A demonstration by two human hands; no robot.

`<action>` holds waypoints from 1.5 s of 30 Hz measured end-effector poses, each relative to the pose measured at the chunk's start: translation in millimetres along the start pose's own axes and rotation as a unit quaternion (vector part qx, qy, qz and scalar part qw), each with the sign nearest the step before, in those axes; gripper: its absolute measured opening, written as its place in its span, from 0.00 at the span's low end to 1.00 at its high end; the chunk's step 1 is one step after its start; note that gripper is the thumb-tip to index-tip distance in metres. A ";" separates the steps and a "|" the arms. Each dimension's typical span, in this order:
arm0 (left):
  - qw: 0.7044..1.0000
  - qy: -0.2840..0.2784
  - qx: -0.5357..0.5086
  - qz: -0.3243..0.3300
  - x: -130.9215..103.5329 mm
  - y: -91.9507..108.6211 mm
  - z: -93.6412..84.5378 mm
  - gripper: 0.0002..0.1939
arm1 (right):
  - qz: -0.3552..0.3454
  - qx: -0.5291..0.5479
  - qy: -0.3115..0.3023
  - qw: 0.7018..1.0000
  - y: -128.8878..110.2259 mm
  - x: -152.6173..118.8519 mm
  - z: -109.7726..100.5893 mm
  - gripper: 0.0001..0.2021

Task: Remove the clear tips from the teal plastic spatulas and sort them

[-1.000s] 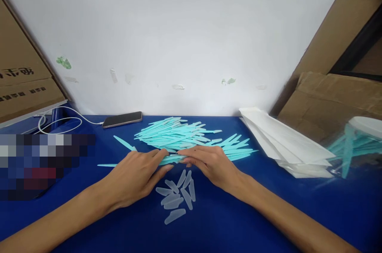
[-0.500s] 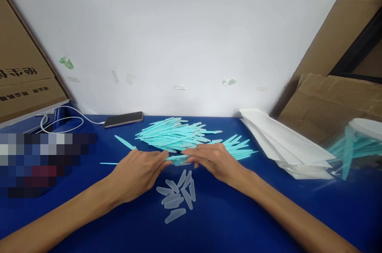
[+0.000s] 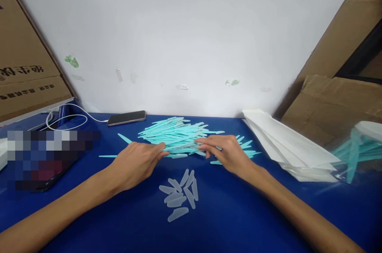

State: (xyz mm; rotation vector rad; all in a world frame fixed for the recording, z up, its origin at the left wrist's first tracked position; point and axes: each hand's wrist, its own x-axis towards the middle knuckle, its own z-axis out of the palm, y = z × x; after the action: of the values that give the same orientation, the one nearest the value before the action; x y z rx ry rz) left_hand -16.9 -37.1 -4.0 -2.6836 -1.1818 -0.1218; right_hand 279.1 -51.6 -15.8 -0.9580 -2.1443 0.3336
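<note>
The left hand (image 3: 134, 163) pinches a turquoise stick (image 3: 182, 146) at the front of the stick heap (image 3: 170, 130); loose translucent caps (image 3: 178, 214) lie nearer on the blue surface (image 3: 227, 213). The right hand (image 3: 228, 152) has fingertips together by the stick's far end; I cannot tell whether they grip. The hands have just drawn apart, suggesting a loosened joint hold.

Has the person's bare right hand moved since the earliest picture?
Yes: the right hand has moved rightward and farther from the loose translucent, tapered plastic pieces.
</note>
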 end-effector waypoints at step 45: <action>0.972 0.151 -0.175 0.032 -4.1 28.7 0.5 0.11 | 0.093 0.188 0.110 0.972 -53.8 5.4 29.2 0.06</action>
State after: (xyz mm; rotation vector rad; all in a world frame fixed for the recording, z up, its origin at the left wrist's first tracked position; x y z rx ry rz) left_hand 1.5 -58.8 -9.6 -2.8508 -1.0580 -0.7652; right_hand 227.0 -82.7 -6.1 -0.9256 -1.7147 0.6677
